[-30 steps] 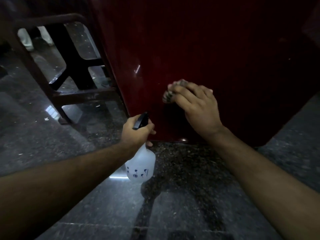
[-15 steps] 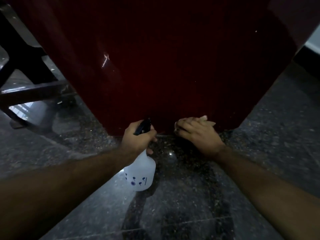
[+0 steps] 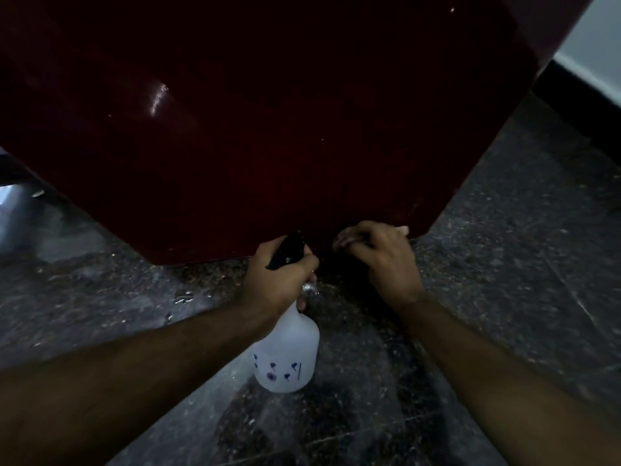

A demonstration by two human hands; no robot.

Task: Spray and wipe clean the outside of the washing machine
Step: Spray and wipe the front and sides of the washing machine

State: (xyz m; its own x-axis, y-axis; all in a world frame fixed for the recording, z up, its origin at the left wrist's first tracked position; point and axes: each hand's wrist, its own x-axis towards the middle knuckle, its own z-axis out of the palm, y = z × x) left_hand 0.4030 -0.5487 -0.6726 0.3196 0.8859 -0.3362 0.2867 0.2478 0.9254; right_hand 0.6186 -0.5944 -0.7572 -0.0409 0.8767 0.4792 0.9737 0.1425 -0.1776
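— Dim room, dark speckled stone floor [image 3: 504,264], a pale wall [image 3: 598,55] with a black skirting behind the washing machine [image 3: 268,129]. See the machine?

— Deep red, glossy, one glint on its side. It stands on the floor, filling the upper view.

— And the hands?

— Left hand [image 3: 279,280] is wrapped round the black trigger head of a white spray bottle [image 3: 289,358], just below the machine's bottom edge. Right hand [image 3: 383,257] is curled over a cloth [image 3: 349,240], pressed at that edge near the right corner.

— Space around?

— Open floor right of the corner and in front; some wet drops [image 3: 183,297] below it.

— Any writing?

— Blue marks on the bottle, too small to read.
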